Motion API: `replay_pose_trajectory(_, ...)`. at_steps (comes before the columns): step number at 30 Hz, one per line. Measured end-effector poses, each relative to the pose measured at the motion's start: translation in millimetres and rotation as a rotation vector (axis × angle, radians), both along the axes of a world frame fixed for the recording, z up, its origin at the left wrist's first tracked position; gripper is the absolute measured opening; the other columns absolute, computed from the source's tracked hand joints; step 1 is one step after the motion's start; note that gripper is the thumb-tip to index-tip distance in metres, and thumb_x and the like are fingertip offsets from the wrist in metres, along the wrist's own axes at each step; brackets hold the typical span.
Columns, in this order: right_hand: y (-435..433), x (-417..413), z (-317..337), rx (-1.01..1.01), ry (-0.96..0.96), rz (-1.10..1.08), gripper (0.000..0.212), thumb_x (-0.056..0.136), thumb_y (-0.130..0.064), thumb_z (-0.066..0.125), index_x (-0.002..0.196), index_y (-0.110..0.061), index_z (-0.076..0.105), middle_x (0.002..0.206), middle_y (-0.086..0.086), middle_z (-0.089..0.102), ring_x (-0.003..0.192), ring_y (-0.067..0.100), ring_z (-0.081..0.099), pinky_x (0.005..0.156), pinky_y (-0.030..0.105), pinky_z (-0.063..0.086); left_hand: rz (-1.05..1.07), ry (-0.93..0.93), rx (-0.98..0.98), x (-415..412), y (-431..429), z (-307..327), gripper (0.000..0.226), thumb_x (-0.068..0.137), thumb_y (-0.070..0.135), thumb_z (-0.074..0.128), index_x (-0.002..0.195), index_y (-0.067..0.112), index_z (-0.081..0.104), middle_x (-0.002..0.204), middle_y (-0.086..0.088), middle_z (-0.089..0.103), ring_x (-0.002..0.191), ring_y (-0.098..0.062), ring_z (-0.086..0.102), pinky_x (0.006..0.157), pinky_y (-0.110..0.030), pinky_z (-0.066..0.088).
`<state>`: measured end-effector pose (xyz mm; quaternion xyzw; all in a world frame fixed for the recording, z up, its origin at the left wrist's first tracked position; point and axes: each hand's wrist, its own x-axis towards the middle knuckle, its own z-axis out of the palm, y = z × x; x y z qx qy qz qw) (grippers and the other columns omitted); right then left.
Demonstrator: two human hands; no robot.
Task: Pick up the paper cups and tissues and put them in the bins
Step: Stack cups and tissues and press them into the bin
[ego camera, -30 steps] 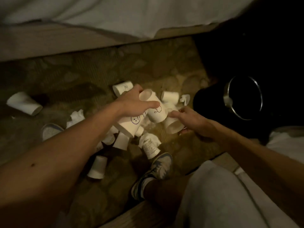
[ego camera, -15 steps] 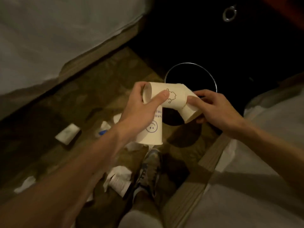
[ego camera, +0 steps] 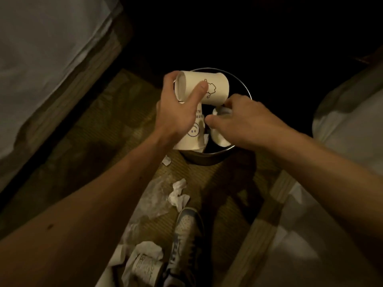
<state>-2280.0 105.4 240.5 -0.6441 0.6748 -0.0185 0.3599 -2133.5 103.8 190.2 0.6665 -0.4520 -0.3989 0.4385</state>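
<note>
Head view: likely light, crushable paper cups (ego camera: pixel 215 88) are being held by their sides over the bin (ego camera: pixel 207 159), fingers of the left hand (ego camera: pixel 176 114) wrapping, those of the right hand (ego camera: pixel 238 119) pinching.

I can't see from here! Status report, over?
Left hand grips two paper cups above the bin. Right hand grips a third cup there. Tissue and floor cup left to collect; nothing blocks bin.

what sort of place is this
Most likely a dim bedroom or hotel room: a white-sheeted bed on a wooden frame on the left, a second bed on the right, and a round bin and patterned carpet between them.
</note>
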Motion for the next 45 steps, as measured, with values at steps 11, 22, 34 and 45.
replay_pose_trajectory(11,22,13,4,0.096,-0.006,0.32,0.032,0.092,-0.043,0.059,0.122,-0.03,0.058,0.121,0.001,0.062,0.096,0.017,0.063,0.081,0.033,0.054,-0.171,-0.189,0.176,27,22,-16,0.035,0.096,0.029,0.062,0.129,0.022,0.058,0.096,0.014,0.067,0.085,-0.001,0.064,0.066,-0.016,0.048)
replay_pose_trajectory(22,112,105,-55,0.057,0.123,0.823,0.043,0.093,-0.038,0.06,0.133,-0.027,0.05,0.131,-0.002,0.053,0.116,0.019,0.054,0.092,0.036,0.047,-0.284,-0.572,0.428,179,195,-57,0.017,0.092,0.041,0.064,0.101,0.026,0.064,0.092,0.004,0.066,0.08,-0.01,0.062,0.072,-0.034,0.054)
replay_pose_trajectory(34,160,203,-212,0.587,-0.042,0.113,0.043,0.095,-0.037,0.056,0.137,-0.027,0.052,0.127,0.002,0.058,0.096,0.013,0.058,0.071,0.022,0.047,-0.157,-0.206,0.654,208,259,-196,0.061,0.094,0.064,0.043,0.15,0.047,0.024,0.163,-0.007,0.004,0.148,-0.033,0.008,0.115,-0.053,0.021)
replay_pose_trajectory(45,195,275,-183,1.13,-0.462,-0.329,0.067,0.102,-0.054,0.028,0.133,0.0,0.053,0.111,0.013,0.057,0.096,0.025,0.058,0.085,0.032,0.049,0.472,0.61,0.416,205,286,-176,0.029,0.102,0.041,0.046,0.1,0.017,0.063,0.075,0.009,0.073,0.073,-0.006,0.071,0.059,-0.023,0.054)
